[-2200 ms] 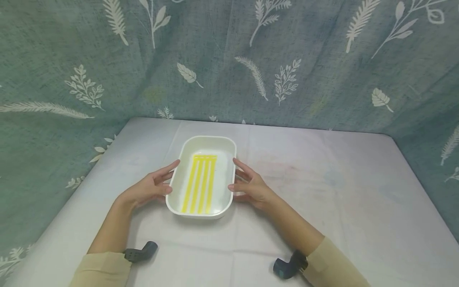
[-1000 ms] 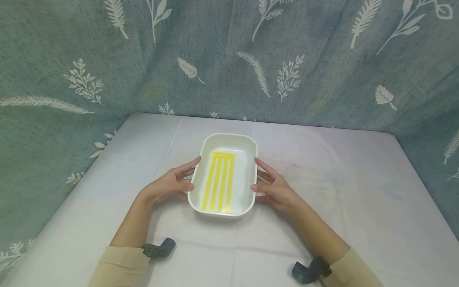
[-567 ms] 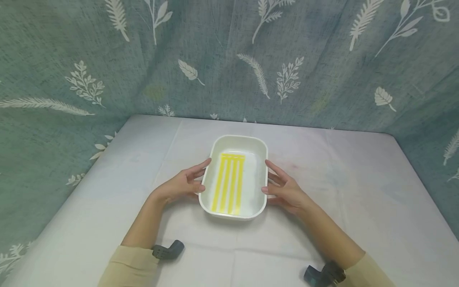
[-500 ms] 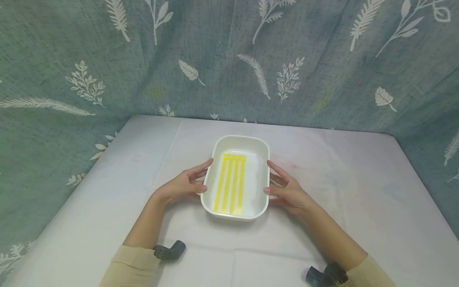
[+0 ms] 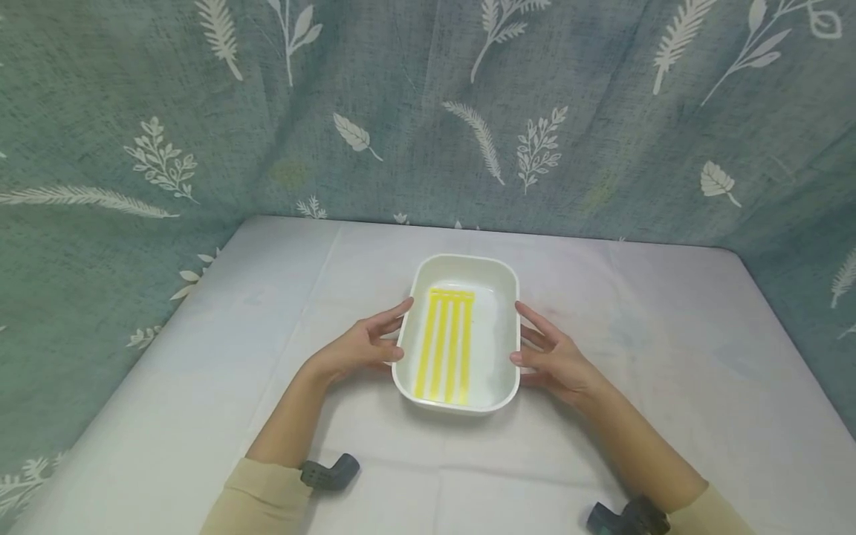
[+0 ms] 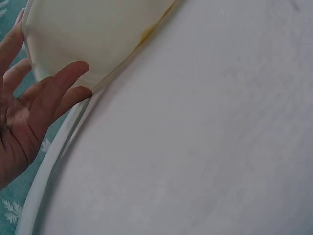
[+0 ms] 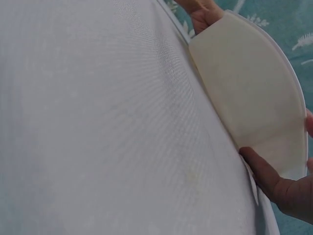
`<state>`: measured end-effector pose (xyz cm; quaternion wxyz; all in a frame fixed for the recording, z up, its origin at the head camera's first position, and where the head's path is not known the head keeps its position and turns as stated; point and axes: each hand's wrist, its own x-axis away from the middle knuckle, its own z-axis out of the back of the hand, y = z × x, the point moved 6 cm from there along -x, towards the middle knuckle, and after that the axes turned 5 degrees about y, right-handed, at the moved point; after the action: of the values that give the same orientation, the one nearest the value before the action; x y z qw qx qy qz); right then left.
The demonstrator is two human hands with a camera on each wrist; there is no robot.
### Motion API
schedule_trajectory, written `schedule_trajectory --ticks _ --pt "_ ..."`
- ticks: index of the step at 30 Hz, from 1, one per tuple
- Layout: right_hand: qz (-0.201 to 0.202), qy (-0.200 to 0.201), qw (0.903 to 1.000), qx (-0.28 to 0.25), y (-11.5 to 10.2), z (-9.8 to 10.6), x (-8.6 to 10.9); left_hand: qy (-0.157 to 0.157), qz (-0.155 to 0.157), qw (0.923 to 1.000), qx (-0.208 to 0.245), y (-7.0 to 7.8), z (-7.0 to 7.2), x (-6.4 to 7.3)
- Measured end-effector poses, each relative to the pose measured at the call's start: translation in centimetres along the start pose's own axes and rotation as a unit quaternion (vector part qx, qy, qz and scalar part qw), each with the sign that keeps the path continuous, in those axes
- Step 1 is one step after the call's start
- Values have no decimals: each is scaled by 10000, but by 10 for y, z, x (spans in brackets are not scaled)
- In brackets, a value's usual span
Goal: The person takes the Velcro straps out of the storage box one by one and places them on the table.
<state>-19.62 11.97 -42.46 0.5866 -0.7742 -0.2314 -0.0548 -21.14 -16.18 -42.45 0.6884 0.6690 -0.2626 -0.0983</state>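
A white, rounded rectangular dish (image 5: 493,349) stands over the middle of the table, long sides running front to back. Yellow strips (image 5: 449,345), joined by a crossbar at the far end, run along its floor. My left hand (image 5: 364,345) holds the left side, thumb at the rim and fingers spread along the outer wall. Mirroring it, my right hand (image 5: 555,364) holds the right side, thumb likewise at the rim. In the left wrist view the dish's wall (image 6: 98,39) comes down close to the cloth. The right wrist view shows the wall (image 7: 254,93) between both hands.
A white cloth (image 5: 374,490) covers the table. Behind it and at both sides hangs a green-blue curtain (image 5: 414,134) with white leaf prints. Dark wrist devices (image 5: 331,472) sit on both forearms, below the beige sleeves' cuffs.
Both hands have carried or slid the dish to the right, from left of centre to the middle. Their hold on its sides looks the same.
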Motion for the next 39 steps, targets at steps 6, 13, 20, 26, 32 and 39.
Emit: schedule_trajectory --ticks 6,13,20,26,32,39 --pt "8 29 10000 88 -1 8 5 -16 41 10000 -39 -1 -9 -6" --pt "-45 158 9996 209 -2 15 11 -25 34 10000 68 1 -17 -8" --pt "173 -22 9993 336 -4 23 17 -87 -6 9995 301 -2 -27 -9" --pt "148 35 9986 498 -5 30 22 -179 -71 9988 451 -2 -36 -10" --pt "121 19 9987 502 -5 31 23 -257 -69 9985 482 0 -36 -9" --pt "116 5 9982 596 -5 34 21 -47 -109 9998 171 1 -29 -14"
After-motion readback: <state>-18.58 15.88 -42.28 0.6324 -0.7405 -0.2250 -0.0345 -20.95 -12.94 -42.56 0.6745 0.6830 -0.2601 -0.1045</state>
